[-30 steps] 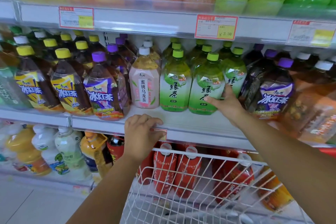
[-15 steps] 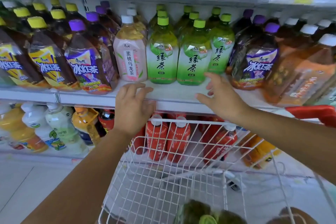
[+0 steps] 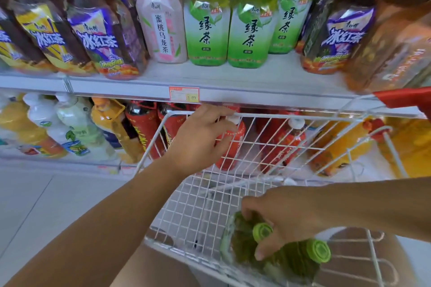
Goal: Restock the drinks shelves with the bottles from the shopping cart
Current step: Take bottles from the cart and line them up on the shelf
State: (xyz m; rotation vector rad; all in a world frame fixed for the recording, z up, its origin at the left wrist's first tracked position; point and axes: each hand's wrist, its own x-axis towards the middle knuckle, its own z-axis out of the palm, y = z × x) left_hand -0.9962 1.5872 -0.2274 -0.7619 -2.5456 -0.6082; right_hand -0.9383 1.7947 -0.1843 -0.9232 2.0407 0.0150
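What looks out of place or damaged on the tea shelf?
Nothing looks spilled or damaged. One oddity: the rightmost green tea bottle stands further back than the two green tea bottles beside it, leaving the shelf bare in front of it.

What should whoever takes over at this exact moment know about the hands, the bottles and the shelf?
Left hand: grips the front rim of the white wire shopping cart.
Right hand: curled round a green-capped green tea bottle lying in the cart; a second bottle lies beside it.
Done: green tea bottles stand on the white shelf.
Left: lift both out and shelve them, probably in the open front spot.
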